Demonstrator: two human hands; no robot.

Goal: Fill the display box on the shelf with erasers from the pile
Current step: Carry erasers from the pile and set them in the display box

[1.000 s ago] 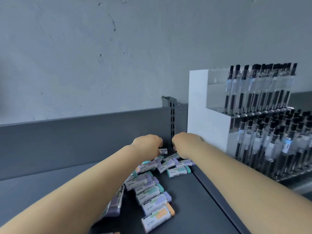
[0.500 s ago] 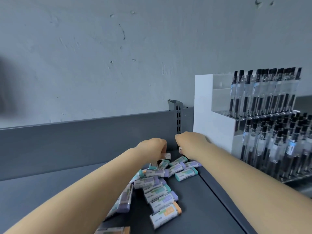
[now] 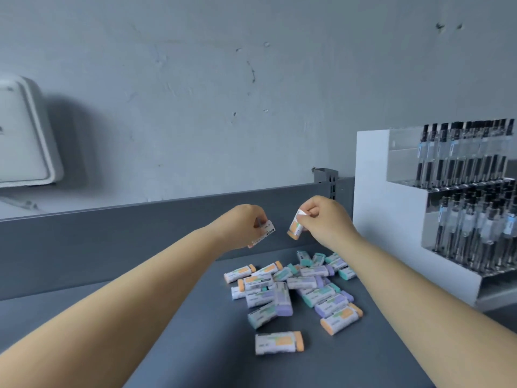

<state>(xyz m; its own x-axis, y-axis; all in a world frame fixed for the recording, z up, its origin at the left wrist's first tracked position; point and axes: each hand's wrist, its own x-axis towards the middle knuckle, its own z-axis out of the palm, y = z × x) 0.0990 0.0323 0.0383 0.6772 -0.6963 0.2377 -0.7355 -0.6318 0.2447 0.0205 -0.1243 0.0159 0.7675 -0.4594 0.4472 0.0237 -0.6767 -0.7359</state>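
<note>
A pile of sleeved erasers (image 3: 296, 287) with orange, teal and purple ends lies on the dark grey shelf (image 3: 195, 345). Above the pile's far edge, my left hand (image 3: 246, 225) grips an eraser (image 3: 264, 233) with its white barcode label facing me. My right hand (image 3: 321, 219) pinches an orange-ended eraser (image 3: 296, 226) by its top, hanging tilted. Both erasers are lifted clear of the pile. One orange-ended eraser (image 3: 278, 342) lies apart at the front. No eraser display box is in view.
A white tiered display (image 3: 391, 225) full of black-capped pens (image 3: 470, 152) stands on the right. The shelf's grey back panel (image 3: 112, 233) and a slotted upright (image 3: 330, 180) run behind my hands. A white device (image 3: 25, 138) hangs on the wall at left.
Both hands have risen from the pile, each lifting an eraser. The view has swung left and down, so more of the pile and the wall device now show.
</note>
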